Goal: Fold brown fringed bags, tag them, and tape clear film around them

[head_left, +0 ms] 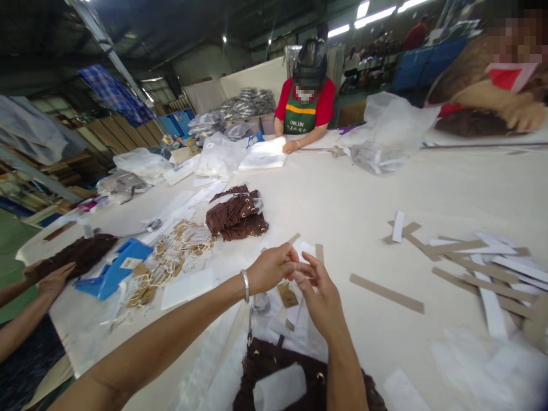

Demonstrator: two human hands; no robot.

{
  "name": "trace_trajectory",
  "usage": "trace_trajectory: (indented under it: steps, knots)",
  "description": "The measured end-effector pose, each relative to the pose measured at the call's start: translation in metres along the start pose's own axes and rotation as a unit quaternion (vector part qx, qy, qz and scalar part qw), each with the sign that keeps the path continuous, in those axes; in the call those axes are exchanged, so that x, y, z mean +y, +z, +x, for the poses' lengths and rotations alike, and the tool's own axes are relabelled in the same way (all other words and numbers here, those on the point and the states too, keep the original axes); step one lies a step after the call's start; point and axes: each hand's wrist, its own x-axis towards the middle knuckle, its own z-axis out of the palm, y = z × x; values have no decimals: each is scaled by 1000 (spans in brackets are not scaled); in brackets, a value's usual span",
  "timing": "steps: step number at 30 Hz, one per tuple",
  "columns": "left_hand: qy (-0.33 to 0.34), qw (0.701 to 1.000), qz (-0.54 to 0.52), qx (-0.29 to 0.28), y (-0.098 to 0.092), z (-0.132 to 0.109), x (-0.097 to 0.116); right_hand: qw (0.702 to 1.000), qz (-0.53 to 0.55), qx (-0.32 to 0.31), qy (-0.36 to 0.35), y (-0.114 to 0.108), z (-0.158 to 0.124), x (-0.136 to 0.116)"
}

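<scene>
My left hand (272, 267) and my right hand (320, 294) meet above the white table (363, 194), fingertips pinched together on something small and thin that I cannot make out. A silver bangle sits on my left wrist. A brown paper tag (287, 295) hangs just below the fingers. Under my forearms lies a dark brown garment (274, 362) with a white folded piece (280, 388) on it.
Folded brown garments (236, 215) and a heap of tags with strings (171, 257) lie to the left. Cardboard and white strips (479, 262) are scattered at the right. A blue tray (115, 271) sits by another person's hands (49, 279). Two more people work at the far side.
</scene>
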Motion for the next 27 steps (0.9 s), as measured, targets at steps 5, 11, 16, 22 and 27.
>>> trace_trajectory:
  steps: [5, 11, 16, 22, 27]
  knots:
    - [7, 1000, -3, -14, 2, 9, 8, 990, 115, -24, 75, 3, 0, 1]
    - [-26, 997, -64, -22, -2, -3, -9, 996, -12, -70, 60, 0, -1, 5]
    - [-90, 985, -150, -5, -9, -40, -37, 987, -98, -124, 36, 8, -3, 10]
    - [-36, 998, 43, 36, -22, -119, -69, 988, -127, -89, 12, 13, -1, 3]
    - [161, 940, 279, -114, -33, -143, -86, 971, 92, -207, 75, 26, -8, -14]
